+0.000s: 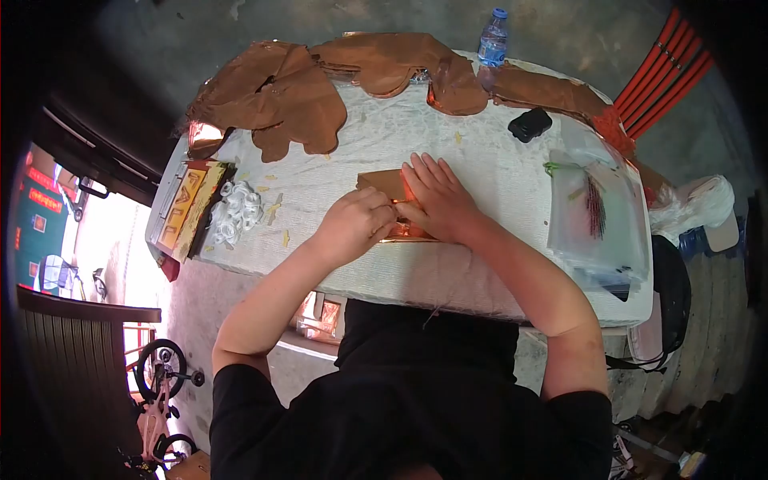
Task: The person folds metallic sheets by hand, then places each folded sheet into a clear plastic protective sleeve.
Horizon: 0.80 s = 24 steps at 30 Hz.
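Note:
A sheet of shiny copper-coloured foil with a dull brown back (379,181) lies folded on the cloth-covered table in front of me. My left hand (357,225) is closed, its fingers curled and pinching the foil's near-left part. Over the right part, my right hand (441,198) rests flat with its fingers stretched out and close together; its thumb reaches toward the left fingertips. Both hands cover much of the sheet, so the shape of its fold is partly hidden. Bright orange reflections show between the hands.
Large scalloped brown foil pieces (280,100) line the far edge, near a water bottle (494,38). A black object (530,125) and clear plastic bags (588,232) are on the right. White loops (237,210) lie left beside a red-yellow box (186,206).

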{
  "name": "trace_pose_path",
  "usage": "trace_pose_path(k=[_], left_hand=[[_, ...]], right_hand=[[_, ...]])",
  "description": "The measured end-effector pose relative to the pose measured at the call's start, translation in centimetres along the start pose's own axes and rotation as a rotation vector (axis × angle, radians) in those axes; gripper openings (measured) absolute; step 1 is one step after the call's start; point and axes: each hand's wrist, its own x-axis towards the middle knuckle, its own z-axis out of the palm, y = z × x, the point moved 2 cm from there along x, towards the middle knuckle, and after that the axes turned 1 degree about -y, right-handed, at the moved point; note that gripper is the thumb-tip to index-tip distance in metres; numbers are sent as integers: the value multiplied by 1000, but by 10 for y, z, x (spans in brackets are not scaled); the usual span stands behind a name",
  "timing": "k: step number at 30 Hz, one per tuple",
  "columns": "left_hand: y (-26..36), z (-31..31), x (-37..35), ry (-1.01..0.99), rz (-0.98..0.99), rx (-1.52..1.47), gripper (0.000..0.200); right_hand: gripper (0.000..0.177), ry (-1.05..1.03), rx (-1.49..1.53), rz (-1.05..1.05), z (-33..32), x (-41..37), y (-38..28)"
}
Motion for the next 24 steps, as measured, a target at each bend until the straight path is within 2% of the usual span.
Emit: trace_pose_path(k=[5, 9, 12, 14, 21, 23, 24], left_hand=[[8, 5, 5, 49, -21, 152, 11], [10, -2, 1, -25, -70, 57, 10], [13, -6, -6, -119, -38, 42, 15], [18, -7, -13, -117, -7, 63, 23], [24, -23, -24, -46, 69, 51, 20], [4, -31, -24, -283, -219, -234, 29], [-9, -29, -25, -111, -211, -250, 29]], right_hand=[[71, -74, -51, 26, -2, 0, -1], [76, -73, -57, 23, -1, 0, 0], [80, -54, -26, 6, -2, -1, 0], [81, -46, -23, -1, -2, -1, 0], [86, -36, -27, -17, -2, 0, 0], [87, -55, -20, -7, -4, 0, -2], [88, -74, -14, 12, -5, 1, -3]])
